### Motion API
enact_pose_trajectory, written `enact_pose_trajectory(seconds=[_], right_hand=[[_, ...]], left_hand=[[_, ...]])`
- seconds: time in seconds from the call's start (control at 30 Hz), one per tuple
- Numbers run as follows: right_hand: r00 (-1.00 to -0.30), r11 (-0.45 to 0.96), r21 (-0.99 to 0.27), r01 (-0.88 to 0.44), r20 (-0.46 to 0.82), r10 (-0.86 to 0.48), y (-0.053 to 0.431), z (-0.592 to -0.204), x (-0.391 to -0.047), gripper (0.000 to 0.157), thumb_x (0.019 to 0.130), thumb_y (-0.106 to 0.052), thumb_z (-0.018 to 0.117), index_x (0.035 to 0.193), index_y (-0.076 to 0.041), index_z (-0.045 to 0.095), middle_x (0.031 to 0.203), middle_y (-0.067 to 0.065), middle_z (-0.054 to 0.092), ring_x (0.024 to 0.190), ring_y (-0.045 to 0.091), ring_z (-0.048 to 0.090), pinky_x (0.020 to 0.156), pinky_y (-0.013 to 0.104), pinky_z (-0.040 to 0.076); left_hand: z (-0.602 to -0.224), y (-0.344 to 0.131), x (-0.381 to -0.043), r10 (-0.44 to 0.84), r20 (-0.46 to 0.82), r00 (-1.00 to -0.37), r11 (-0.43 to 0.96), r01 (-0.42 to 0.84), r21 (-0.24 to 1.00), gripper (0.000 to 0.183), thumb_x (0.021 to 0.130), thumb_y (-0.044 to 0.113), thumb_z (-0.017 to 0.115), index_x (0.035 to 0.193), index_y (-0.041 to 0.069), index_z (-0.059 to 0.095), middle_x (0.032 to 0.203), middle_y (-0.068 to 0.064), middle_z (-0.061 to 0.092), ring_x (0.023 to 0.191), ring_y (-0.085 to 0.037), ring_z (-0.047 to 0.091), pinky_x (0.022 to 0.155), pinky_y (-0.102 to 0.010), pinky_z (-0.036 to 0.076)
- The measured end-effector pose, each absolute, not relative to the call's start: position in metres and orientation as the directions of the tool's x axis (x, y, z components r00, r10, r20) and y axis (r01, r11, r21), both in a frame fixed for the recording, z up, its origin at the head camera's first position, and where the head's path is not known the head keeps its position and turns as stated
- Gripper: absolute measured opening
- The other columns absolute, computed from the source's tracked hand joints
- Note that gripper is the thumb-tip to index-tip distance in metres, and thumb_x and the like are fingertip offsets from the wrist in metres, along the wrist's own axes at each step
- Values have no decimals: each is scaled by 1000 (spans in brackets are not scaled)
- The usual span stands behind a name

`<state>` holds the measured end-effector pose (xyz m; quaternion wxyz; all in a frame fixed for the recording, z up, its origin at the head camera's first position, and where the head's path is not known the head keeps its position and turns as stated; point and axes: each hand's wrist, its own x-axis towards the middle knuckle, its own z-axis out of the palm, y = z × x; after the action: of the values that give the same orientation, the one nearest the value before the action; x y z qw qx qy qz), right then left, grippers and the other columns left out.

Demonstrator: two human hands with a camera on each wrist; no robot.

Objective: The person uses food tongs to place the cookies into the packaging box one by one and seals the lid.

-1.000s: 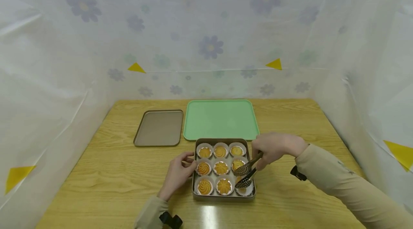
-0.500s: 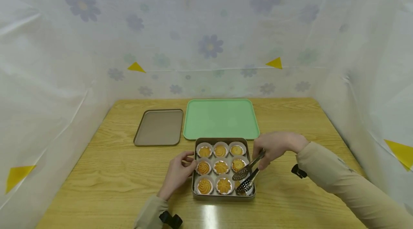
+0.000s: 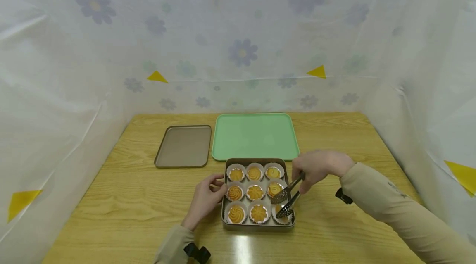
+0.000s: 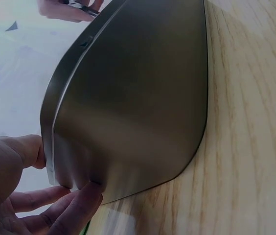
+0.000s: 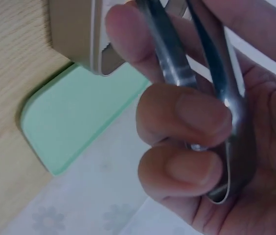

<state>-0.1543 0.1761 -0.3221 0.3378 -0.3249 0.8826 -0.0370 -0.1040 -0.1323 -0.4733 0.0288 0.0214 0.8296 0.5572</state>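
Observation:
My left hand pinches the left rim of a deep metal baking pan. In the left wrist view its thumb lies over the rim and the fingers press the outer wall. Inside the pan sit several swirled and flower-shaped cookies in white paper cups. My right hand grips metal tongs, the fingers curled round both arms. The perforated tong heads stand apart over the pan's front right corner, partly hiding the cookie in that cup.
Behind the pan lies a flat green tray, its front edge close to the pan's back rim. A shallow brown square tray is at the back left. White flowered sheeting encloses the wooden table at the back and sides.
The tong heads dipped toward the front right cup, then shifted slightly up and to the right. The left hand and pan have stayed in place.

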Motion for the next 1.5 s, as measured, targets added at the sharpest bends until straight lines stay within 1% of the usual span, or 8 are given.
enact_pose_trajectory(seconds=[0.1, 0.23, 0.3, 0.47, 0.7, 0.9, 1.17, 1.5], right_hand=[[-605, 797, -194, -572, -557, -569, 170, -317, -146, 16, 83, -25, 81, 73, -19, 70, 67, -11, 48, 62, 7, 39, 54, 24, 32], [-656, 804, -108, -585, -520, -547, 162, -310, -133, 44, 82, -22, 80, 59, -23, 44, 60, -10, 27, 58, 8, 25, 52, 26, 20], [-679, 802, -70, -594, -492, -545, 158, -308, -127, 48, 81, -23, 81, 60, -23, 38, 60, -10, 25, 57, 9, 23, 52, 26, 19], [-702, 769, 20, -639, -424, -572, 150, -307, -116, 38, 77, -32, 87, 66, -23, 51, 61, -11, 47, 55, 7, 34, 47, 23, 30], [-680, 724, 33, -689, -377, -629, 145, -311, -105, 43, 72, -31, 89, 68, -20, 49, 62, -9, 39, 57, 8, 29, 48, 23, 27], [-669, 704, 39, -709, -350, -655, 143, -313, -100, 38, 69, -25, 91, 72, -20, 54, 66, -7, 44, 57, 8, 33, 45, 23, 32], [-683, 707, 56, -705, -325, -655, 138, -314, -100, 50, 70, 4, 74, 60, -20, 32, 61, -8, 22, 57, 8, 18, 47, 23, 13], [-691, 689, 137, -712, -318, -650, 132, -321, -99, 49, 73, -1, 78, 63, -20, 35, 61, -7, 22, 57, 10, 18, 47, 25, 11]], left_hand=[[-473, -132, -104, 68, -25, -997, 377, 3, 926, 35, 90, 9, 69, 122, -5, 65, 98, -21, 70, 81, -23, 72, 60, -22, 62], [-473, -133, -105, 64, -26, -998, 377, 0, 926, 35, 90, 8, 68, 123, -5, 65, 97, -21, 70, 80, -22, 71, 60, -22, 62], [-473, -133, -105, 63, -26, -998, 378, 0, 926, 35, 90, 8, 68, 123, -5, 66, 97, -21, 71, 80, -22, 71, 60, -22, 62], [-473, -133, -105, 64, -21, -998, 381, 5, 925, 35, 90, 8, 68, 123, -4, 66, 97, -21, 71, 80, -23, 72, 60, -22, 62], [-473, -132, -105, 67, -21, -997, 391, 7, 920, 35, 91, 8, 68, 123, -5, 65, 98, -21, 71, 81, -23, 72, 60, -22, 62], [-473, -131, -105, 66, -17, -998, 386, 10, 922, 35, 91, 8, 68, 123, -5, 65, 98, -21, 71, 81, -24, 72, 60, -22, 62], [-473, -130, -105, 72, -23, -997, 384, 6, 923, 35, 91, 8, 68, 123, -5, 65, 98, -21, 70, 81, -24, 72, 60, -22, 62], [-473, -128, -105, 73, -21, -997, 382, 9, 924, 35, 91, 9, 68, 122, -5, 65, 97, -21, 71, 81, -24, 72, 60, -22, 62]])
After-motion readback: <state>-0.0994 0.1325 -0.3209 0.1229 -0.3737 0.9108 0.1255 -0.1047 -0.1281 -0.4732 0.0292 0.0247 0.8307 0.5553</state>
